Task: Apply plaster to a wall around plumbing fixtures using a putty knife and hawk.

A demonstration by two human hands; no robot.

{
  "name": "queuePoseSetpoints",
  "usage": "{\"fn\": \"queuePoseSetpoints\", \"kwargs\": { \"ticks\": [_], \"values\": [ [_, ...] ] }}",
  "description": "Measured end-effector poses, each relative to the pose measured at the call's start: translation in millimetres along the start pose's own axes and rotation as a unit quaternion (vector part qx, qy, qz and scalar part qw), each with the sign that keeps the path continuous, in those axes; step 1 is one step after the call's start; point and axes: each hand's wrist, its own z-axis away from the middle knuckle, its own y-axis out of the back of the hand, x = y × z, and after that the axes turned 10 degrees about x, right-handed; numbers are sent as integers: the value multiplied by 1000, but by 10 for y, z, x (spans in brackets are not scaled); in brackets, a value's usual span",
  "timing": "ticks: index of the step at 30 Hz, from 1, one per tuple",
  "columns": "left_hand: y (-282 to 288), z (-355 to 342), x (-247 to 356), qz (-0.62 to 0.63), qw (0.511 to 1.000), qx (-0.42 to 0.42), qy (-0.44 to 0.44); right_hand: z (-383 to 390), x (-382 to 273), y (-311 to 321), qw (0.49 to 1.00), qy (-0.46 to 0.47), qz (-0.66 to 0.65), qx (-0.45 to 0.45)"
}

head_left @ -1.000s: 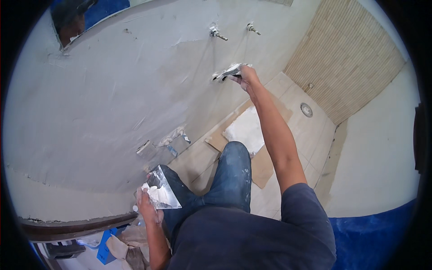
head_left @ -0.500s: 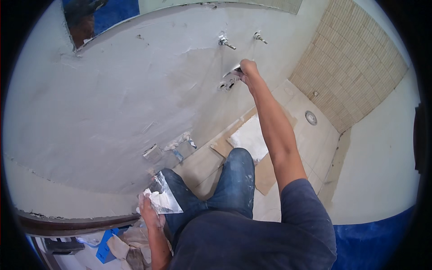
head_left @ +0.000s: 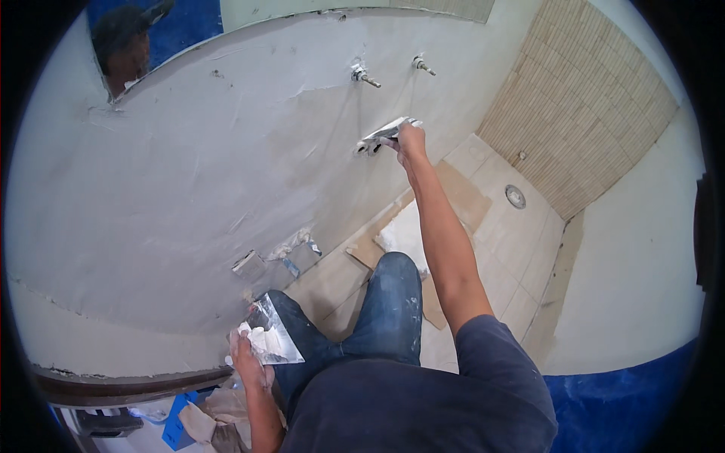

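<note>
My right hand (head_left: 409, 141) is stretched out to the wall, closed round a putty knife (head_left: 390, 130) with white filler along its blade. That blade lies at the plastered wall (head_left: 189, 174), just over two small pipe holes (head_left: 370, 149). Low on the left, my left hand (head_left: 246, 361) grips a wide metal filling blade (head_left: 285, 338) beside my knee. A heap of white filler (head_left: 261, 340) rests on its face. The handles of both tools are mostly hidden by my fingers.
Two valve stems (head_left: 365, 77) (head_left: 423, 65) stick out above the holes. A wall box (head_left: 249, 266) sits low on the left. Cardboard (head_left: 457, 192) covers part of the tiled floor near a round drain (head_left: 515, 197). Ribbed tile (head_left: 581, 106) lines the far wall.
My right hand has moved down the wall toward the pipe holes, and the putty knife has turned so more of its blade shows. The left hand keeps its hold; the view has shifted slightly.
</note>
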Motion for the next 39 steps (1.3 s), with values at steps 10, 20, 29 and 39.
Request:
{"fn": "queuePoseSetpoints", "kwargs": {
  "ticks": [10,20,29,39],
  "values": [
    [172,-85,-93,21,999,-19,-25,-233,-28,16,997,4,81,6],
    [118,-15,-20,23,1000,12,-16,-559,214,-67,984,66,162,42],
    [163,-102,-137,38,999,12,-11,-907,491,-237,918,205,303,154],
    [19,26,55,22,999,36,-22,-32,-354,-199,994,100,17,-29]
  ]
}}
